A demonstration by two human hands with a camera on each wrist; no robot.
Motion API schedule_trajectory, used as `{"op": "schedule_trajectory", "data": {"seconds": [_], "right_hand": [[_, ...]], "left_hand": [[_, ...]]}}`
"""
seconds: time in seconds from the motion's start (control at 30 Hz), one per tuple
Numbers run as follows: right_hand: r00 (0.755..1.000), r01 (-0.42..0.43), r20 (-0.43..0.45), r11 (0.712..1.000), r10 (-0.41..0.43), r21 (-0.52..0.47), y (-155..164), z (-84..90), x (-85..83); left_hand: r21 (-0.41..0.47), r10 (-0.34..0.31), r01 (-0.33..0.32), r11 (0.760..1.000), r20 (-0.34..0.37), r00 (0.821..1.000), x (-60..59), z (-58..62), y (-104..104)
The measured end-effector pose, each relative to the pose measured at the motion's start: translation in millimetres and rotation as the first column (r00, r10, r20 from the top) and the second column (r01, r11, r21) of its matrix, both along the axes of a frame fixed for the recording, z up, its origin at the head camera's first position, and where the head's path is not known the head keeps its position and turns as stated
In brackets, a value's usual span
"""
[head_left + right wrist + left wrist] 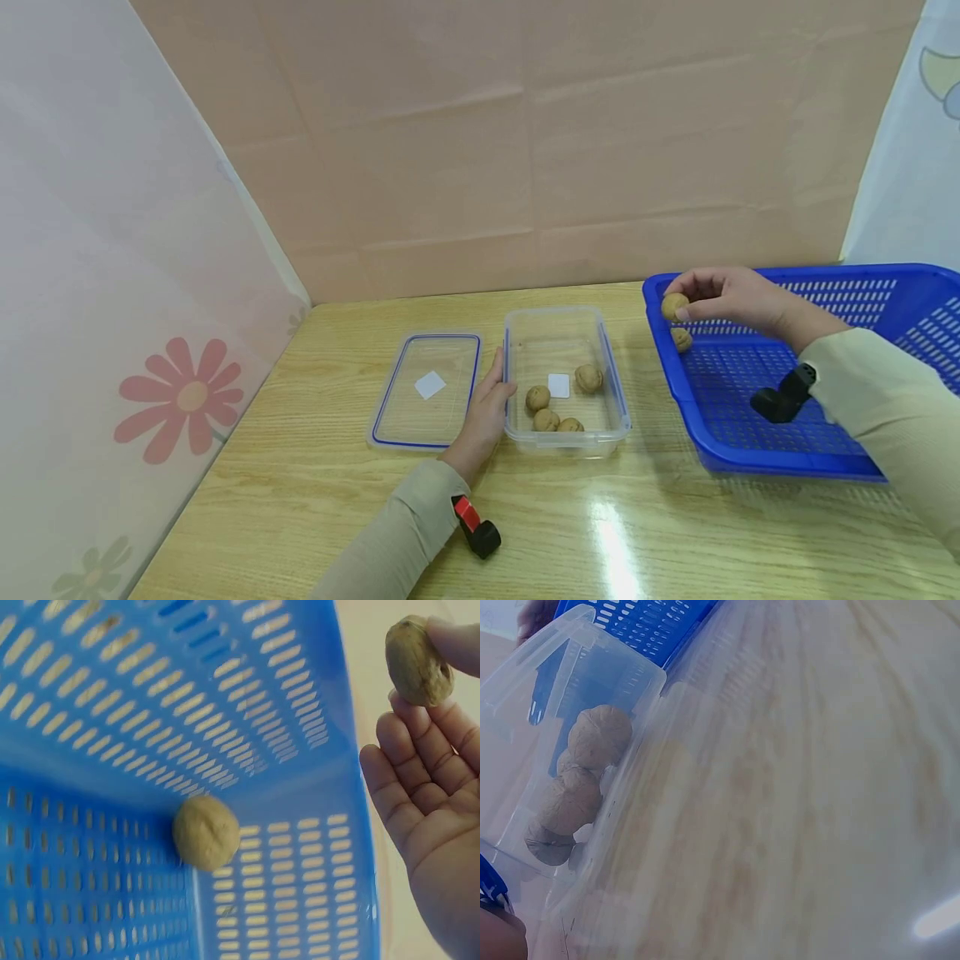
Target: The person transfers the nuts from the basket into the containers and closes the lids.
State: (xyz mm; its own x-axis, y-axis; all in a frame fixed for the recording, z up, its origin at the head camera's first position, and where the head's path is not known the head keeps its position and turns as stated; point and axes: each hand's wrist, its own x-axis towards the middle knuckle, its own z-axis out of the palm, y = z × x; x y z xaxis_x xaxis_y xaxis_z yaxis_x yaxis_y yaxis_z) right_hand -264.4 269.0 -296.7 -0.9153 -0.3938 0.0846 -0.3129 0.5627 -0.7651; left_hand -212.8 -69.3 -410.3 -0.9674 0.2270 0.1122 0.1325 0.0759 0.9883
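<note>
Between thumb and fingertips my right hand (pixel 738 302) pinches a walnut (pixel 674 307), held above the left rim of the blue plastic basket (pixel 678 387). Another walnut (pixel 206 833) lies in the basket's corner, as the right wrist view shows. My left hand (pixel 486 417) rests against the left side of a clear plastic container (pixel 567 437), its fingers along the outer wall and the thumb near the rim. Several walnuts (pixel 588 379) lie inside the container around a white square (pixel 558 385). In the left wrist view, walnuts (pixel 600 736) show through the container's wall.
Left of the container, a clear lid (pixel 405 392) with a blue seal lies flat on the wooden table (pixel 300 467), bearing a white square (pixel 430 384). A brown paper-like backdrop (pixel 450 167) stands behind, and a flowered sheet (pixel 97 250) hangs at the left.
</note>
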Motion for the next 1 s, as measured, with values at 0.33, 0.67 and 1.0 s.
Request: {"op": "schedule_trajectory", "data": {"seconds": [0.33,0.67,1.0], "right_hand": [[0.996,-0.093,-0.003,0.986,0.094,-0.138,-22,17.1,0.5],[0.992,-0.122,0.013,0.976,0.127,-0.181,-47,28.4,0.7],[0.990,-0.131,0.024,0.958,0.141,-0.256,-65,28.0,-2.6]], "left_hand": [[-0.020,-0.017,0.018,1.000,0.033,0.999,-0.1,1.8,-3],[-0.020,-0.030,0.030,0.999,0.042,0.999,12.5,26.3,-4],[-0.009,-0.008,0.008,1.000,0.024,1.000,-0.2,2.8,-2]]}}
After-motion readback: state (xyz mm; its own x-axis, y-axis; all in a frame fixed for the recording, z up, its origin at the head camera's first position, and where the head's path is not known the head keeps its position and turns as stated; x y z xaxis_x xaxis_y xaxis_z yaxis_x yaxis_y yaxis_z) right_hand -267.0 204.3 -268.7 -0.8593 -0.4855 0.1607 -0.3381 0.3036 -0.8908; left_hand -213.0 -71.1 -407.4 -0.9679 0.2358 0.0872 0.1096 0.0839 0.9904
